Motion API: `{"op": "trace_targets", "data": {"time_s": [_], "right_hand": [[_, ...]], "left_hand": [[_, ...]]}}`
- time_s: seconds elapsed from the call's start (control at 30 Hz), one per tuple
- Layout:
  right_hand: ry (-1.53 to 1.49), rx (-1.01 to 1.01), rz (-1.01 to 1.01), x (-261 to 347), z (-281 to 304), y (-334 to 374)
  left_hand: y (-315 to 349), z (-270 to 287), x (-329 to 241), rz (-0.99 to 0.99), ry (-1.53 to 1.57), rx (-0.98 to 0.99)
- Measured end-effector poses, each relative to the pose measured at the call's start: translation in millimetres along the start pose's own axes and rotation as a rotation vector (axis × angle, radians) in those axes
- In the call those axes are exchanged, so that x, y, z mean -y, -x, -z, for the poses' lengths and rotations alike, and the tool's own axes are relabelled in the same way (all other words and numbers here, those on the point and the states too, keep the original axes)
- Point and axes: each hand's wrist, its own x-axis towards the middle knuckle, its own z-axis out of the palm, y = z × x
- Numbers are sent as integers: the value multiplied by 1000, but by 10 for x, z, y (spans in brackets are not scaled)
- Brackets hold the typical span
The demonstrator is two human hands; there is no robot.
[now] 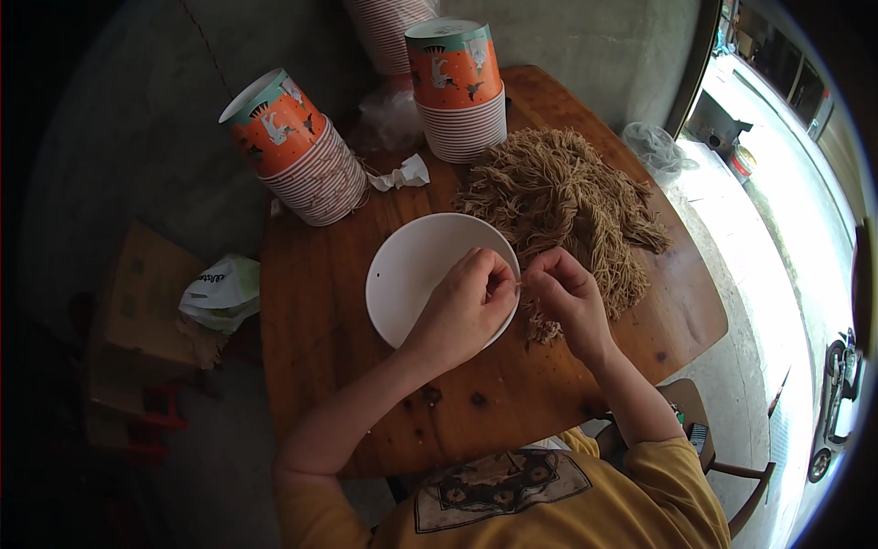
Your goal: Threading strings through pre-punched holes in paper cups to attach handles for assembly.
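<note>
Over the right rim of a white paper bucket [395,274], my two hands meet. It stands mouth up, and a small dark hole shows in its left wall. My left hand [462,306] reaches across the opening with thumb and fingers pinched. Just right of the rim, my right hand [569,291] is pinched too. Between the fingertips runs a short bit of thin brown cord [519,285]; most of it is hidden by the fingers. Beyond my right hand lies a big heap of tan cords [567,197], partly behind that hand.
Two stacks of nested paper buckets, a left stack [315,178] and a right stack [462,123], have orange printed tops. Crumpled white paper [402,174] lies between them. The wooden table [334,302] has cardboard boxes [146,302] to its left and a chair [690,412] at lower right.
</note>
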Motion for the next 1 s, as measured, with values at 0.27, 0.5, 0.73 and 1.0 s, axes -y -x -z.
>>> {"op": "trace_targets", "data": {"time_s": [0.27, 0.5, 0.73, 1.0], "right_hand": [[-31, -13, -14, -27, 34, 17], [294, 31, 169, -2, 18, -5], [516, -59, 220, 34, -10, 15], [937, -28, 602, 78, 46, 32]], "left_hand": [[11, 25, 8, -15, -35, -20], [-1, 28, -20, 7, -8, -14], [1, 10, -47, 33, -37, -9], [23, -11, -3, -259, -458, -90]]}}
